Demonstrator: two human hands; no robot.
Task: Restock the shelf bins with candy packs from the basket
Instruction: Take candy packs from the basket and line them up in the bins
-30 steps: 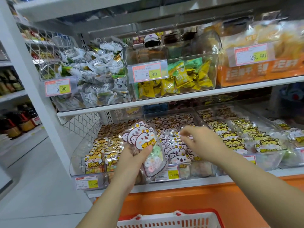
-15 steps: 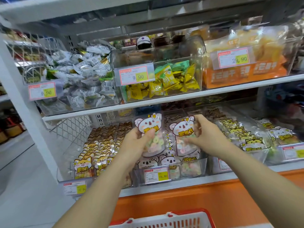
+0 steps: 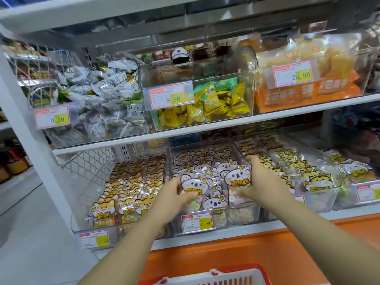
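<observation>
My left hand grips a clear koala-faced candy pack over the front of the middle bin on the lower shelf. My right hand grips a second koala pack just to the right, above the same bin. That clear bin is crowded with several more koala packs standing in rows. The white basket with a red rim shows at the bottom edge, its inside hidden.
A bin of orange fox packs stands left of the middle bin, a bin of yellow cat packs right of it. The upper shelf holds bins of wrapped sweets close above my hands. An orange panel runs below.
Both hands have lowered with their packs toward the front of the middle bin. A second ago the right hand reached into the bin while only the left held a pack.
</observation>
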